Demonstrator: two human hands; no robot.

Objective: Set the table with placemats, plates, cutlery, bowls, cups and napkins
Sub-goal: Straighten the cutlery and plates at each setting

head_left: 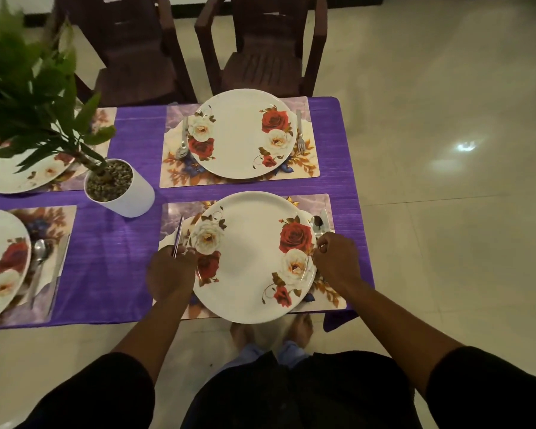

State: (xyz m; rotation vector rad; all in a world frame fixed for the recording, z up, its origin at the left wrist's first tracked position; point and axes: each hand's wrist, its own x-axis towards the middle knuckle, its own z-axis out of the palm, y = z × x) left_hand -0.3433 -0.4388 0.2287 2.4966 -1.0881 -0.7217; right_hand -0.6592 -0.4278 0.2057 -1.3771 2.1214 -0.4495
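1. At the near right corner of the table (347,144), a round white plate (254,258) printed with red and cream roses sits on a marbled purple placemat (325,205) with gold leaves.
2. My left hand (171,274) grips a slim piece of cutlery (178,235) at the plate's left rim; I cannot tell whether it is a fork or a knife.
3. My right hand (334,261) pinches the handle of a spoon (317,224) just beside the plate's right rim, with a knife (325,219) lying next to it.
4. Toward the far edge, a matching plate (245,134) rests on its own mat, a spoon (182,140) to its left and a fork (300,131) to its right.
5. Two more rose plates show at the left edge, near a potted plant (118,187) in a white pot.
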